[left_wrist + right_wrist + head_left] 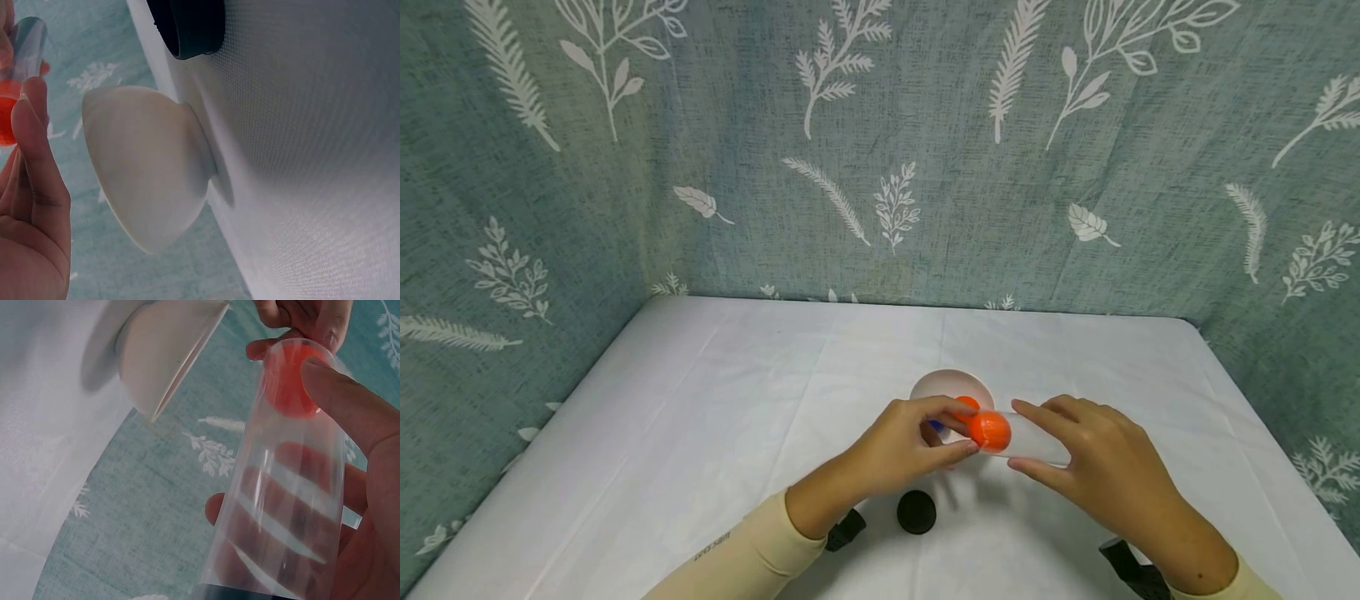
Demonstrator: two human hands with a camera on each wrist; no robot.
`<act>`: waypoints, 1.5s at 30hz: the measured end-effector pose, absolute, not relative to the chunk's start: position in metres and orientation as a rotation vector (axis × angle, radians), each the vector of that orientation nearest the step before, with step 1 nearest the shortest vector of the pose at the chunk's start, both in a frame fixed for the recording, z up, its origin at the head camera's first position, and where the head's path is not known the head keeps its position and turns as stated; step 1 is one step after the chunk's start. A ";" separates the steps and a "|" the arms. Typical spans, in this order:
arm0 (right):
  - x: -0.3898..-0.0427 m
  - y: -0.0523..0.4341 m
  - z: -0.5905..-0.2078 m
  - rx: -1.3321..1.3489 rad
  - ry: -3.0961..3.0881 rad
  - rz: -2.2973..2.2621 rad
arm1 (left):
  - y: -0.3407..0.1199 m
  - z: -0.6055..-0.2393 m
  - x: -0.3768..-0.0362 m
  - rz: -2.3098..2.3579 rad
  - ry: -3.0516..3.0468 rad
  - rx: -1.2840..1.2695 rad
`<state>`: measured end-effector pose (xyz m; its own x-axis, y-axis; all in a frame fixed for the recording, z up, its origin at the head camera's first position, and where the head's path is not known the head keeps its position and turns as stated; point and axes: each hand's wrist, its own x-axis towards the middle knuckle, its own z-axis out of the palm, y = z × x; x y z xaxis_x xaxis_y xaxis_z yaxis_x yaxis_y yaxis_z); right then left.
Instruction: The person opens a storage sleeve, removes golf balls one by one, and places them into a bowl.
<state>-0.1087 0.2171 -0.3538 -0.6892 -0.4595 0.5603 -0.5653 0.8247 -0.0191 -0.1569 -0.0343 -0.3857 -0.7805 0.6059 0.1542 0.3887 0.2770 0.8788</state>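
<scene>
Together left hand (901, 446) presses orange ball (990, 430) into right hand's (1093, 467) clear tube (1037, 439).

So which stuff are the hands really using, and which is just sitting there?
In use:
- orange ball, pinched by the left hand at the tube's mouth
- clear tube, held by the right hand
- white bowl with another orange ball inside

Just lying about:
- black cap on the white tablecloth

Staged tabletop recording booth: white cloth-covered table (715, 433) enclosed on three sides by teal leaf-print fabric backdrop (880, 150), no household furnishings visible
</scene>
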 end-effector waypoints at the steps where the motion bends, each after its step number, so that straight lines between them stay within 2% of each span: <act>1: -0.109 0.217 -0.354 0.752 -2.455 0.256 | -0.034 -0.386 -0.157 1.513 2.321 0.911; 45: -0.112 0.220 -0.355 0.760 -2.450 0.304 | -0.039 -0.383 -0.162 1.471 2.459 0.895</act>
<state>-0.1119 0.2198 -0.3547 -0.6882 -0.4532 0.5665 -0.5778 0.8146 -0.0503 -0.1618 -0.0394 -0.3833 -0.8134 0.5541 0.1769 0.4179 0.3452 0.8403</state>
